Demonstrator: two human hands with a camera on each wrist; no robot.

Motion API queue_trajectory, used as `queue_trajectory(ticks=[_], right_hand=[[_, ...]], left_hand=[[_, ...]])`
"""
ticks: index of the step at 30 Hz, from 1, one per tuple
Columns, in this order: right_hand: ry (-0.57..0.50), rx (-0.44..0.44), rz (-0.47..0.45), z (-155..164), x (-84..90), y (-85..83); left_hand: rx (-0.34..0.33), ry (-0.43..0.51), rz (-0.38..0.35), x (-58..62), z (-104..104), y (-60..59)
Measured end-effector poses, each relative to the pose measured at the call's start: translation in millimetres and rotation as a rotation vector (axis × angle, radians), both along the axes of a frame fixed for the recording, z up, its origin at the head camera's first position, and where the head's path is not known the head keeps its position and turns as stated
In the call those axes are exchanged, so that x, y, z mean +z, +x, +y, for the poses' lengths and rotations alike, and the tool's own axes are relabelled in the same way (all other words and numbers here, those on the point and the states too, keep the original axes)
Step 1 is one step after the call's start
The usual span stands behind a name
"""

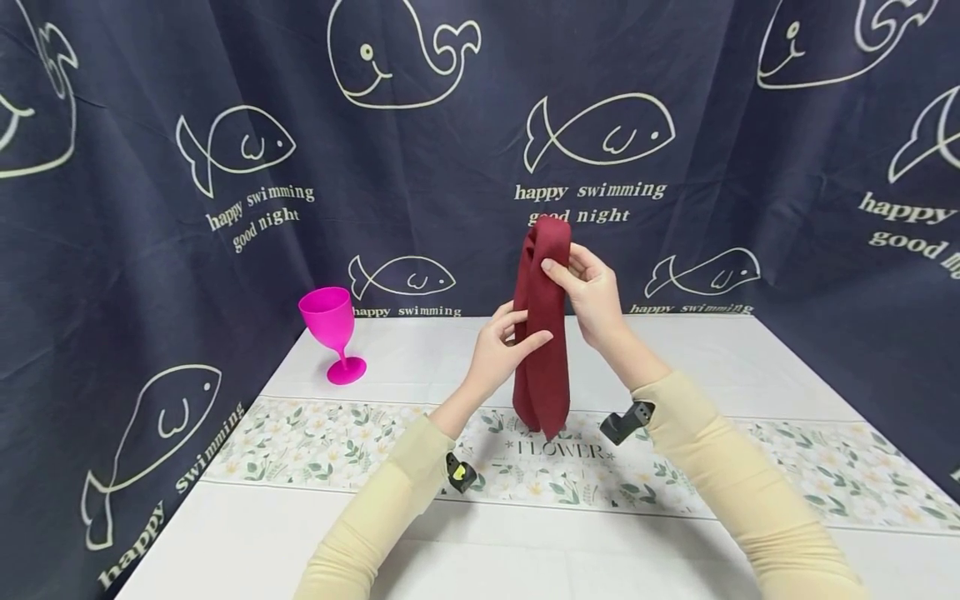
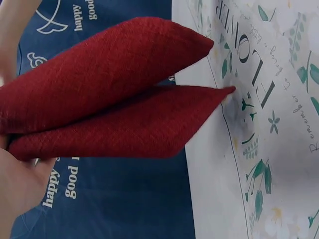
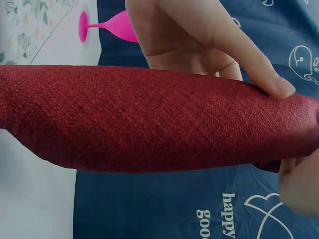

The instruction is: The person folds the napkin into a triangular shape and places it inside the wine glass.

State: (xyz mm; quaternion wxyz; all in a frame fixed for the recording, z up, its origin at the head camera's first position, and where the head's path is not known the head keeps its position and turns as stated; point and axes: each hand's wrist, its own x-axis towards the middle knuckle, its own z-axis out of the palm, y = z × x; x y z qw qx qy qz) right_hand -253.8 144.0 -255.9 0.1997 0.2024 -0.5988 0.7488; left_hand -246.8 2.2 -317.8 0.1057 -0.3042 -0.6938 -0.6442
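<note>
While the head view looks down the table, a dark red cloth napkin (image 1: 542, 333), folded double into a long narrow roll, hangs upright in mid-air over the floral runner (image 1: 315, 442), fold at top, two pointed ends just above the runner. Right hand (image 1: 592, 292) pinches it near the top, thumb and fingers curled on the fold; left hand (image 1: 501, 350) grips the middle w/ fingers round it. A pink goblet (image 1: 333, 333) stands well apart, far left.

Left wrist view: both pointed tails of the napkin (image 2: 114, 94) lie side by side, free of the table; only a bit of palm shows, so the grip is hard to read here.

Right wrist view: thumb pressed on the napkin (image 3: 149, 119), fingers prob. wrapped behind.

Judgement: shaping step, mid-way; next move calls for keeping both halves tight together and carrying the tails left toward the goblet.
</note>
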Motion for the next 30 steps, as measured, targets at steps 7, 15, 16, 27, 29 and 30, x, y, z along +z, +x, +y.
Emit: queue_trajectory(ticks=[7, 15, 16, 27, 29, 30], right_hand=[[0.071, -0.016, -0.030, 2.3, -3.1, -1.9], [0.269, -0.069, -0.123, 17.1, 8.0, -3.2], [0.308, -0.072, -0.142, 19.2, 10.2, -3.4], [0.513, 0.055, -0.342, 28.9, 24.9, -0.2], [0.486, 0.092, -0.348, 27.7, 23.5, -0.4], [0.459, 0.118, -0.359, 27.5, 22.2, -0.8]], left_hand=[[0.113, -0.010, 0.046, 0.0, 1.2, 1.3], [0.100, -0.015, 0.047, -4.0, -2.1, 0.4], [0.102, -0.017, 0.047, -4.7, -2.4, 0.1], [0.068, 0.010, 0.012, -12.6, -1.7, -1.3], [0.051, 0.013, 0.016, -12.7, -0.5, -1.1], [0.043, 0.009, 0.025, -12.5, 0.4, -0.9]])
